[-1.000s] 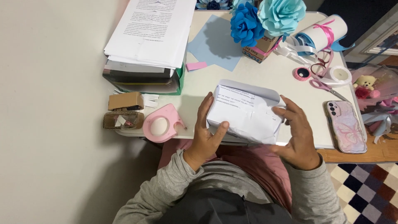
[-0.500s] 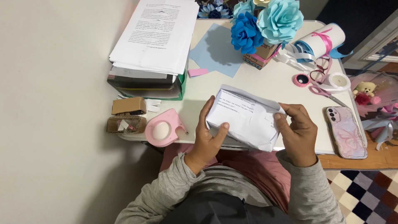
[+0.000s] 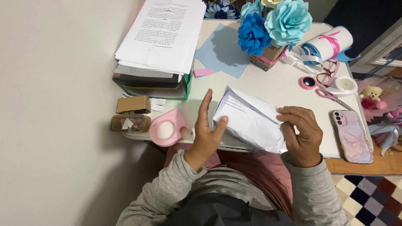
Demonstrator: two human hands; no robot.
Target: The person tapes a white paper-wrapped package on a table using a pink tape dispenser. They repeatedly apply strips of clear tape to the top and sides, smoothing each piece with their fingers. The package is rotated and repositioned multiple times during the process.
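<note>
A folded white sheet of printed paper lies tilted over the near edge of the pale table. My right hand pinches its right corner with curled fingers. My left hand stands edge-on against the paper's left side, fingers straight and apart, thumb touching the sheet. Grey sleeves cover both arms.
A pink tape dispenser sits left of my left hand, with two small cardboard boxes beyond. A thick paper stack on a tray lies far left. Blue paper flowers, ribbon rolls, scissors and a phone fill the right.
My left hand has let go of the paper's left edge and opened flat against it. The paper has turned slightly; my right hand shifted its pinch to the right corner.
</note>
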